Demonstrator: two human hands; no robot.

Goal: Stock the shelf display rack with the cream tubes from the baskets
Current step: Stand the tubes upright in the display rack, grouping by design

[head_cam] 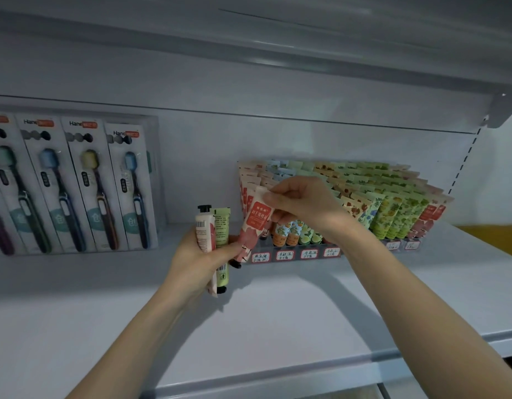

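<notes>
- Pinching the crimped top of a pink tube [256, 223], the right hand [303, 205] has thumb and fingertips closed narrowly on it. The tube hangs tilted, black cap down, just in front of the rack's leftmost column.
- The tube's lower end lies against the left thumb; whether that thumb helps hold it I cannot tell.
- The left hand [197, 254] grips two spare tubes side by side: a cream tube [204, 231] with its cap up and a green tube [221, 226] with its cap down.
- The rack [295, 254] sits on the shelf [277, 312] near the back wall. It is packed with tubes in stepped rows sorted by pattern, and its left column holds pink ones that look to match the one in hand.
- The step in hand, as I judge it, is seating the pink tube in that left column.
- To do it well, hold the pinch high on the crimp so the fingers clear the neighbours. Bring the tube upright, cap down and label forward, as the racked ones appear to stand.
- Lower it into a gap rather than pushing, since forcing it could tip the tubes beside it.
- Drawing the left hand back a little would stop the spares fouling the rack front.
- The cream tube will probably need turning over before it goes in.
- Toothbrush packs [76, 182] stand well apart to the left; no baskets are in view.
</notes>
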